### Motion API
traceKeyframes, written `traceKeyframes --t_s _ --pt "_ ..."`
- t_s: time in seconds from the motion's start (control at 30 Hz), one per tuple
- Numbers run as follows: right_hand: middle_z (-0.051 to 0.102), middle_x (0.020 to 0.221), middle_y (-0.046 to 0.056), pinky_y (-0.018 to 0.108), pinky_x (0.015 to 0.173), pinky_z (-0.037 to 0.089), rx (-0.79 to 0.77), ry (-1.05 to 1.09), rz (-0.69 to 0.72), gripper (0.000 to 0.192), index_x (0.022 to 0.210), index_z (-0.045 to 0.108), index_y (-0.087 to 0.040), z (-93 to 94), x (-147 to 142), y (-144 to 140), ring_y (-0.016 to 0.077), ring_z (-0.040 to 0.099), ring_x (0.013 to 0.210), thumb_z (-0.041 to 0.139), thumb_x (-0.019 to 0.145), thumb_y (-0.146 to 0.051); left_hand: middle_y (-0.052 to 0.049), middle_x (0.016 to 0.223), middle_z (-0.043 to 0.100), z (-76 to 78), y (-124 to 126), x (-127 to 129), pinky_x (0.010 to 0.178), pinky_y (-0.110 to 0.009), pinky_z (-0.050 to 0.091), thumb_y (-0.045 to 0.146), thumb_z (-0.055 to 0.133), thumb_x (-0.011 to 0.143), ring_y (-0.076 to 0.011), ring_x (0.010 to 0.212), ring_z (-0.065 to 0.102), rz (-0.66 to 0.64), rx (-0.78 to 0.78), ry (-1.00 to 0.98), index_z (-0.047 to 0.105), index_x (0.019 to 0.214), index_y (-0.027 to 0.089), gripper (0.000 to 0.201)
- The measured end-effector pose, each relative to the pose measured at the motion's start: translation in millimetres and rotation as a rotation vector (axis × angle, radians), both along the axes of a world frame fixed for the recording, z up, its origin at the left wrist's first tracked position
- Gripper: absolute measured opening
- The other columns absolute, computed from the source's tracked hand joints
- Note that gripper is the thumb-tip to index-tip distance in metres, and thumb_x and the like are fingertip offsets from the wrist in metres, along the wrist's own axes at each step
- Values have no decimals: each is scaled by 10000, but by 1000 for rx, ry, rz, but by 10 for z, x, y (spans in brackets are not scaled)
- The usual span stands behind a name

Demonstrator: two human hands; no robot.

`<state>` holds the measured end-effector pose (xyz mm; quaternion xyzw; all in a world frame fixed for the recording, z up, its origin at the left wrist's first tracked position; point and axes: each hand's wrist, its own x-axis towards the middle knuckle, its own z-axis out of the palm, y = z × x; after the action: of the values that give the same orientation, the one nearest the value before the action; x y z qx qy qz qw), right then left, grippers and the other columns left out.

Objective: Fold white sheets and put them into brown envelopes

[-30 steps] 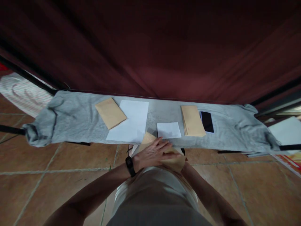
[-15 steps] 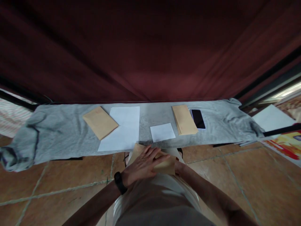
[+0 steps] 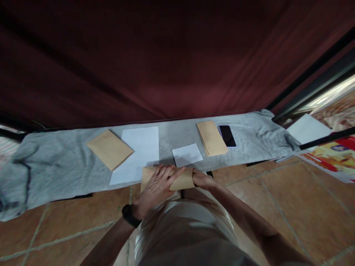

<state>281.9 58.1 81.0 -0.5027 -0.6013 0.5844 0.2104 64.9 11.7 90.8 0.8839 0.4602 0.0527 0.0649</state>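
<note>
A brown paper envelope (image 3: 183,180) is above my lap, close to the bench's near edge. Across its left part lies my left hand (image 3: 159,183), palm down, with fingers stretched and the thumb apart. My right hand (image 3: 202,178) is at the envelope's right end, which bulges open around it. Its fingertips are hidden by the paper, and they seem to reach inside and grip it. Just beyond the envelope, a small white sheet (image 3: 187,154) rests on the bench.
Grey cloth (image 3: 66,162) covers the bench. On it lie a large white sheet (image 3: 141,147), a brown envelope (image 3: 109,148) overlapping it, a stack of brown envelopes (image 3: 212,137) and a phone (image 3: 227,136). Behind hangs a dark red curtain (image 3: 177,74).
Both hands and the envelope have moved forward from my lap toward the bench, slightly left. The envelope's right end now shows rounded open around my right hand. My view has tilted a little.
</note>
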Motion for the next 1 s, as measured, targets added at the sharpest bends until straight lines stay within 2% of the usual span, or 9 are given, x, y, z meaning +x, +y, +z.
traceKeyframes --t_s 0.07,0.17,0.27,0.33,0.4,0.5,0.63,0.83,1.0 --pt "748 951 43 322 813 555 -42 64 50 237 1037 731 -164 -92 14 57 200 685 870 540 905 -211 -135 1486 500 -12 33 -56 1193 -508 290 198 670 820 -315 1357 476 20 16 15 237 1616 284 909" --pt "728 863 12 281 791 527 -50 175 65 276 989 726 -169 -195 45 142 170 656 823 494 846 -212 -144 1499 491 -2 94 -138 1187 -522 298 211 653 829 -322 1366 473 41 38 17 226 1618 281 900" --pt "725 907 25 284 787 533 -14 265 -13 273 1034 703 -181 -229 111 233 163 654 815 527 869 -307 -146 1456 522 23 161 -248 1183 -525 306 237 645 841 -326 1346 489 89 62 18 194 1626 263 906" --pt "728 978 46 305 813 546 47 244 -111 308 1100 680 -192 -236 174 308 169 672 847 505 916 -367 -150 1416 544 31 199 -348 1175 -520 319 252 650 843 -331 1325 503 122 81 22 175 1629 249 919" --pt "718 1049 68 330 836 552 187 71 -221 327 1161 656 -199 -253 233 395 177 678 868 467 954 -367 -154 1397 548 29 228 -461 1163 -513 337 265 660 844 -337 1319 505 162 102 21 151 1632 239 939" --pt "674 1183 145 395 949 519 447 -356 -302 375 1277 607 -156 -319 252 516 236 660 1024 515 956 -327 -155 1389 544 19 257 -607 1144 -517 362 303 679 840 -351 1323 500 233 120 15 128 1632 229 968" --pt "633 1227 253 466 1055 440 515 -746 -265 582 1393 508 -25 -476 106 573 345 569 1209 621 928 -356 -160 1375 550 2 273 -713 1126 -549 377 362 680 846 -370 1314 502 309 137 20 135 1623 217 960" --pt "561 1324 292 504 1035 415 585 -875 -356 745 1480 400 -27 -674 -76 537 380 527 1215 692 863 -326 -164 1399 533 -79 240 -818 1120 -563 380 362 666 850 -372 1321 495 337 151 14 116 1618 235 953" --pt "557 1311 280 451 1053 406 472 -896 -357 728 1446 436 -14 -649 -45 653 367 518 1236 701 852 -341 -163 1390 534 -164 242 -887 1135 -556 365 349 659 849 -361 1313 501 337 139 -5 114 1620 227 952"
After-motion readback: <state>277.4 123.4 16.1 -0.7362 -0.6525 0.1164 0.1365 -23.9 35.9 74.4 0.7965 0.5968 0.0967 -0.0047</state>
